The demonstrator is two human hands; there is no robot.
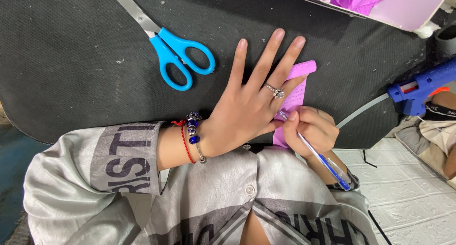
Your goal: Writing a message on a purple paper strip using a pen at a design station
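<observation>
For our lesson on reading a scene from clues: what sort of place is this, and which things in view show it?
Probably a home craft spot, worked on a dark mat at floor level. Clues: blue-handled scissors, a blue glue gun, and a pink paper strip that the left hand flattens while the right hand writes with a pen.

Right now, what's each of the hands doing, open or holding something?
Left hand: open, fingers spread, pressed flat on the pink paper strip.
Right hand: closed around a blue pen, tip on the strip.

One head-worn camera looks steeply down, close over the black mat (71, 60) and lap.
</observation>
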